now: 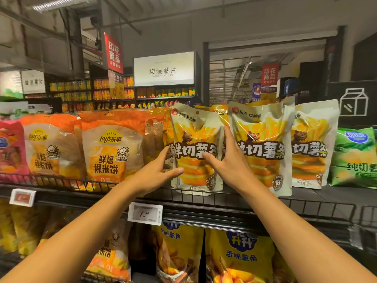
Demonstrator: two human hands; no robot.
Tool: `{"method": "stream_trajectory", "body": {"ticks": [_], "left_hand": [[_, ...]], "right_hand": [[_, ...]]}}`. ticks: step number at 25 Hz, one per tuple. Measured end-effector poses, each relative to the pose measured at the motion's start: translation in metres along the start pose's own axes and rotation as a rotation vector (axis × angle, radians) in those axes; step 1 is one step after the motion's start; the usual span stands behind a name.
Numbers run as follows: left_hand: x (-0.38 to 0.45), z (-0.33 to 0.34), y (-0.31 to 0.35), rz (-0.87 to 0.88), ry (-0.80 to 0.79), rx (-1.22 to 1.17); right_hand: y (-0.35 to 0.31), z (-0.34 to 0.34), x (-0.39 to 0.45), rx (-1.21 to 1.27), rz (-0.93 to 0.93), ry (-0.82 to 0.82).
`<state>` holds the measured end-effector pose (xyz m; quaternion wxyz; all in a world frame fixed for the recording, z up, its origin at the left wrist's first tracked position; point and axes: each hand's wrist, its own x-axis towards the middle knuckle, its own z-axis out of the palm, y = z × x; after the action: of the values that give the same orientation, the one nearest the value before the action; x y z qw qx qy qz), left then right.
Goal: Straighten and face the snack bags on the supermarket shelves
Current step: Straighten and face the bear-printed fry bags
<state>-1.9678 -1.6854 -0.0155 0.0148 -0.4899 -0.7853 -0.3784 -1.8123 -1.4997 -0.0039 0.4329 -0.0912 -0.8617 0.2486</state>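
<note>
Your two forearms reach up from the bottom of the view toward the top shelf, so start from them. On the left, orange rice-cracker bags lean back behind the wire rail, already showing their fronts. Your left hand comes next: its thumb lies across the lower left face of the cream fries bag and its fingers curl toward that bag's left edge, which reads as a grip meant to steady and turn it. Your right hand has its thumb on the print in the middle of the bag and its fingers slipped behind the right edge, into the gap beside the second fries bag. So both hands are clamped on one bag, one at each side, likely to square it up. It stands at the front of the shelf, its foot overhanging the rail and its top leaning slightly left. Further right, a third fries bag tucks behind the second, then a green bag lies slumped and probably needs lifting later.
</note>
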Motion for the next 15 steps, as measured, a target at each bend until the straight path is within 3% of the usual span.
{"method": "stream_trajectory", "body": {"ticks": [6, 12, 15], "left_hand": [[-0.051, -0.005, 0.002, -0.004, 0.053, 0.009], [-0.119, -0.047, -0.019, -0.054, 0.231, 0.132], [-0.141, -0.072, -0.036, -0.098, 0.326, 0.148]], "right_hand": [[-0.008, -0.002, -0.003, -0.15, -0.288, 0.146], [-0.021, 0.001, -0.011, -0.276, -0.639, 0.098], [-0.033, 0.013, -0.013, -0.209, -0.665, 0.067]]}}
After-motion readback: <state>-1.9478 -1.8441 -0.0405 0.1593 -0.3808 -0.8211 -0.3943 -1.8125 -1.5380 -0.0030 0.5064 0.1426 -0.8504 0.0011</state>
